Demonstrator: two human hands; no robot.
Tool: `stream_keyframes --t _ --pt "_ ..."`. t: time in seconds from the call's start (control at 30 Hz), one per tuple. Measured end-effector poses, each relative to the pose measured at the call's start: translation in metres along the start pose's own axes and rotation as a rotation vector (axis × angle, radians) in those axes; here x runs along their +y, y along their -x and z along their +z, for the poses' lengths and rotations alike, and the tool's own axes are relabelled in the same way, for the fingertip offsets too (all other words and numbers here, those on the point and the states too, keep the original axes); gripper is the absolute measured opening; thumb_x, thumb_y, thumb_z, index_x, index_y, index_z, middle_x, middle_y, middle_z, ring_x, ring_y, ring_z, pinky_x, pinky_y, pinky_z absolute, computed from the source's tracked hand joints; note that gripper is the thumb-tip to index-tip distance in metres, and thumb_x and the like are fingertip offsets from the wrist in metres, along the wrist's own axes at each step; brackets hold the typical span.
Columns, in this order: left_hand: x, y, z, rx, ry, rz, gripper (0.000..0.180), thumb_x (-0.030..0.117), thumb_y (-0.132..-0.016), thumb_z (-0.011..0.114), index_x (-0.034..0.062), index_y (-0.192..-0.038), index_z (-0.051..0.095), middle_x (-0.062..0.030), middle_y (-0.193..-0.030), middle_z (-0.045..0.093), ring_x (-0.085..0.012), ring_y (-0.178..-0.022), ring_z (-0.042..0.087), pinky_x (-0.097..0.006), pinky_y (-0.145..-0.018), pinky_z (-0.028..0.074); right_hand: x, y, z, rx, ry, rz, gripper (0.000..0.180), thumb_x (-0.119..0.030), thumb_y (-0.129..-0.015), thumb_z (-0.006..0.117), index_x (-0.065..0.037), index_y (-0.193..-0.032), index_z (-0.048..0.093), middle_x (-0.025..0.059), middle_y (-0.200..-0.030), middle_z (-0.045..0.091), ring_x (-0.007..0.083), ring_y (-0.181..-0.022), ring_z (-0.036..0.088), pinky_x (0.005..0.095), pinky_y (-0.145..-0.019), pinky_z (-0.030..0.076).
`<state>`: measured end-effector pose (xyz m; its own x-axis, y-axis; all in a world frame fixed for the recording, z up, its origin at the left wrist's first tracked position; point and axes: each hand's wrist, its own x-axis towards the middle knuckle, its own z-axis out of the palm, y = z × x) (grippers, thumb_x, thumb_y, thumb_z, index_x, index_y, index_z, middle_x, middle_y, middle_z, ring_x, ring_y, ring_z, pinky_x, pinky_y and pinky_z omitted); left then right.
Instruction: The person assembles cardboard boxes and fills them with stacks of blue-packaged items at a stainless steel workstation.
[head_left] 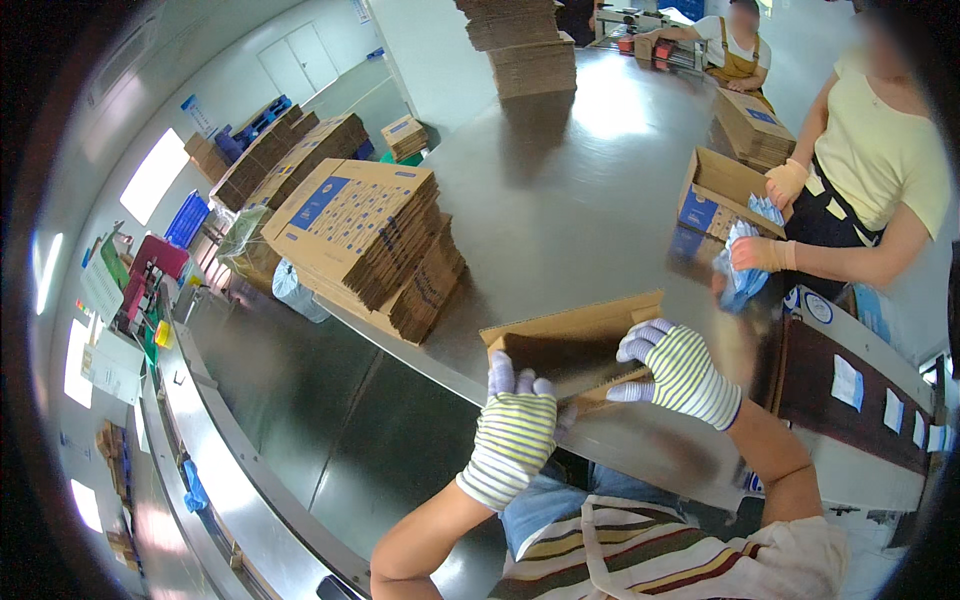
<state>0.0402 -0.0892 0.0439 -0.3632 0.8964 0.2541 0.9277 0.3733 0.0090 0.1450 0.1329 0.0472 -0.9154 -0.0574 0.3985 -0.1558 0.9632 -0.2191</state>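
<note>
An open brown cardboard box [560, 328] sits at the near edge of the steel table [540, 220], its dark inside facing up. My left hand [512, 432], in a striped knit glove, closes on the box's near left corner, fingertips over the edge. At the right end, my right hand [688, 372], gloved alike, grips the wall, with the fingers over the rim and the thumb along the near side. The undersides of both grips are hidden.
Stacked flat cartons [350, 235] stand on the table to the left, with another tall stack [535, 65] farther back. On the right, a co-worker's gloved hands hold blue packets [742, 268] at an open carton [705, 195]. A conveyor [215, 440] runs along the left.
</note>
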Motion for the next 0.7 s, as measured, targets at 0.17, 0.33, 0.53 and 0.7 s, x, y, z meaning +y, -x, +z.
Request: stream_keyframes --t 0.17,0.33,0.53,0.7 --pt "-0.010 -0.013 -0.007 -0.139 0.365 0.061 0.030 0.034 -0.087 0.057 0.0039 -0.082 0.059 -0.0185 -0.067 0.061 -0.0354 -0.066 0.063 -0.044 -0.077 0.052 0.005 -0.001 -0.013 -0.109 -0.180 -0.019 0.054 -0.055 -0.073 0.066 -0.004 -0.090 0.064 0.0136 -0.094 0.063 0.0310 -0.089 0.060 0.0409 -0.079 0.050" --pt "-0.027 -0.058 0.031 -0.018 0.217 -0.062 0.026 0.027 -0.092 0.049 0.0031 -0.095 0.058 -0.0185 -0.072 0.063 -0.0340 -0.067 0.063 -0.044 -0.059 0.050 0.024 -0.025 0.026 -0.167 0.027 0.074 0.030 -0.033 -0.080 0.063 -0.006 -0.093 0.066 0.0102 -0.095 0.062 0.0293 -0.092 0.055 0.0403 -0.085 0.044" --pt "0.010 -0.047 0.032 -0.067 0.123 0.033 0.056 0.036 -0.080 0.064 -0.0006 -0.119 0.047 -0.0202 -0.105 0.058 -0.0339 -0.097 0.059 -0.043 -0.081 0.049 0.030 -0.020 0.033 -0.052 0.057 0.079 0.027 -0.031 -0.082 0.061 -0.006 -0.091 0.066 0.0097 -0.094 0.063 0.0288 -0.092 0.055 0.0407 -0.084 0.045" --pt "-0.001 -0.048 0.027 -0.361 0.222 -0.022 0.060 0.038 -0.077 0.068 -0.0044 -0.115 0.050 -0.0239 -0.101 0.061 -0.0365 -0.094 0.061 -0.043 -0.081 0.049 0.016 -0.015 0.019 0.165 0.102 0.023 0.032 -0.035 -0.080 0.063 -0.009 -0.100 0.062 0.0101 -0.104 0.060 0.0304 -0.099 0.054 0.0422 -0.089 0.043"
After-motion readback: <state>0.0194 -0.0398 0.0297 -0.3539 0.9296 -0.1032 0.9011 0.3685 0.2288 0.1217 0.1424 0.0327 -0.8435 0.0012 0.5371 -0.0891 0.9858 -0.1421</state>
